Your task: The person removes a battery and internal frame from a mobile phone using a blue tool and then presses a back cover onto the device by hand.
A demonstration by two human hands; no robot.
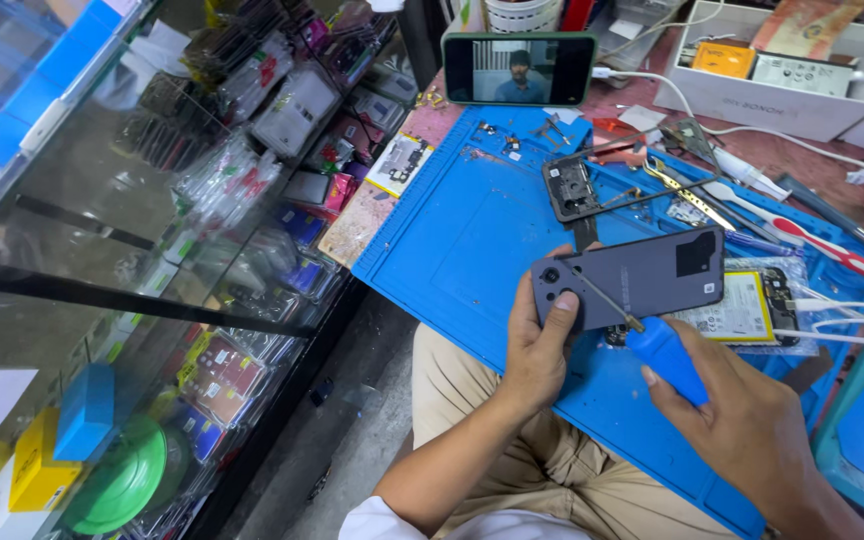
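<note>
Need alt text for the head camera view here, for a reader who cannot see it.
A person's left hand holds a grey phone back cover above a blue repair mat, while the right hand grips a blue-handled screwdriver with its tip near the cover's camera end. An opened phone, tweezers and a propped phone sit on the bench.

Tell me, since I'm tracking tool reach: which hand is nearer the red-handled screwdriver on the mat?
Right. The right hand, gripping a blue-handled screwdriver, is below the red-handled screwdriver; the left hand, holding the grey phone back, is farther left.
</note>
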